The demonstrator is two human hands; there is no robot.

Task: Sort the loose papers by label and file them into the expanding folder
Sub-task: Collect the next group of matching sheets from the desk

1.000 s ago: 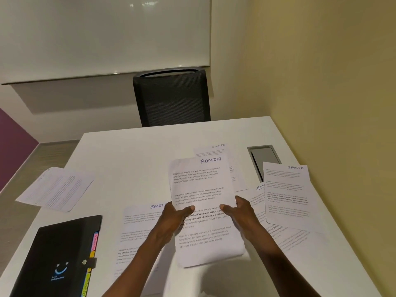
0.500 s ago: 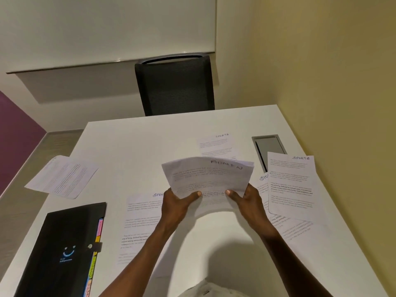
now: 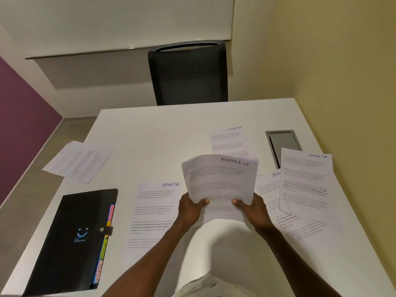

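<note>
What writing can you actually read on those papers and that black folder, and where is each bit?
"ADMIN": top of the held sheet, gripped by the left hand and right hand.
"SPORTS": near sheet beside the folder.
"SPORTS": far sheet.
"SPORTS": right sheet.
"SPO", rest covered: sheet under it.
Left sheet, all body print, the black folder logo text and coloured tabs: too blurred.

admin sheet (image 3: pixel 220 179): held above the surface (image 3: pixel 150 133), lower edge pinched by left hand (image 3: pixel 189 209) and right hand (image 3: pixel 254 209), top curling forward.
expanding folder (image 3: pixel 72 239): black, closed, near left corner, coloured tabs along its right side.
sports sheets: one (image 3: pixel 154 211) beside the folder, one (image 3: pixel 229 140) farther back, one (image 3: pixel 304 181) by the right edge.
unlabelled sheet (image 3: pixel 77 161): overhanging the left edge.
chair (image 3: pixel 188 73): behind the far edge.
</note>
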